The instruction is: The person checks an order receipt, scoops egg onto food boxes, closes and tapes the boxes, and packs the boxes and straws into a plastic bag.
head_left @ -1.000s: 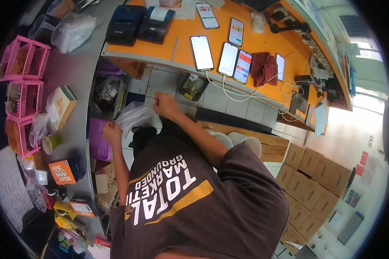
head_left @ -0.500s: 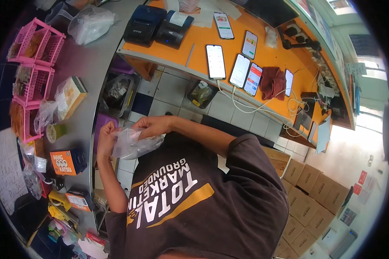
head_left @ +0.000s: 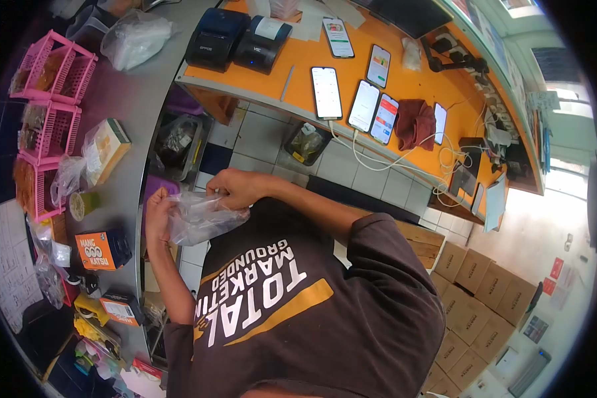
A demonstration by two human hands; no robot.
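Note:
A clear plastic bag point(head_left: 202, 222) hangs in front of my dark printed T-shirt, stretched between both hands. My left hand point(head_left: 158, 213) is closed on the bag's left edge, its fingers pinched together near the steel counter's side. At the bag's upper right, my right hand point(head_left: 235, 189) has its fingers curled down and pinches the plastic. Whether anything lies inside the bag is hard to make out.
To the left, a steel counter point(head_left: 123, 99) bears pink baskets point(head_left: 52, 129), an orange-and-black box point(head_left: 103, 250) and a wrapped pack point(head_left: 106, 152). Ahead, an orange desk point(head_left: 272, 83) holds several phones and two printers. Stacked cartons point(head_left: 474, 312) stand at right.
My right hand has shifted slightly up and now pinches the bag's upper edge, its fingers showing less deep over the plastic. The bag looks more spread out. My left hand keeps its grip.

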